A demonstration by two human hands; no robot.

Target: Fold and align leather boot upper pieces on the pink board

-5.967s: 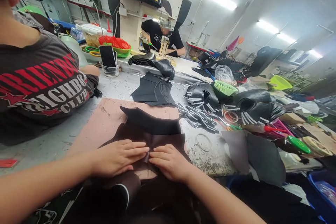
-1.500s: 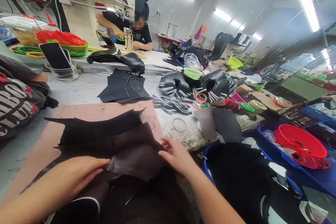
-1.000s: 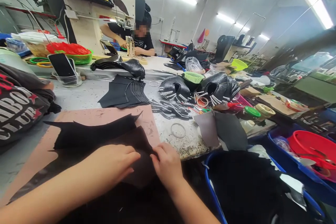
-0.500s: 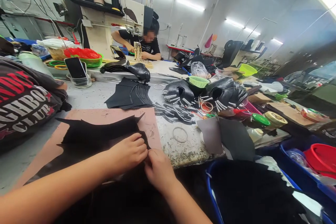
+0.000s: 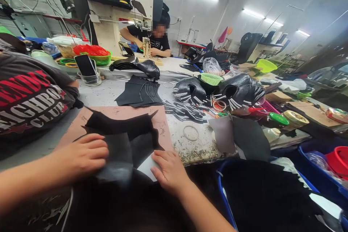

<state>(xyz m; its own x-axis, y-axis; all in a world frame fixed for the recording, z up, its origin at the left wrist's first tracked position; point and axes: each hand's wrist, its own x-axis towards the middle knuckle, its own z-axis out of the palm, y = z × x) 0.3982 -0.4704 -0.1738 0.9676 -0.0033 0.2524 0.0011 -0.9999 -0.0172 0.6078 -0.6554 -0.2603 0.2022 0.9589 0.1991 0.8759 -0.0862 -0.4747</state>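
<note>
Two layers of black cut material (image 5: 119,123) lie on a pinkish work mat (image 5: 163,130) in front of me, the shinier one turned partly back. My left hand (image 5: 85,157) has its fingers curled over the left side of the shiny black leather piece (image 5: 116,152). At the right edge lies my right hand (image 5: 170,170), fingers laid out and thumb apart, touching a pale patch (image 5: 148,166) beside the black material. Whether that patch is a separate sheet or an underside, I cannot tell. The lower part of the leather is dark and blurred.
Behind the mat is a fanned stack of black pieces (image 5: 140,92). Bundled black leather parts (image 5: 189,90) stand farther right, near a metal ring (image 5: 190,133). A blue-rimmed bin (image 5: 221,188) holds dark pieces at right. Another person (image 5: 152,40) sits behind a sewing machine (image 5: 108,18).
My left hand has moved left, away from my right hand, drawing the shiny leather piece partly back. My right hand has loosened and its fingers lie flatter. The view has shifted slightly.
</note>
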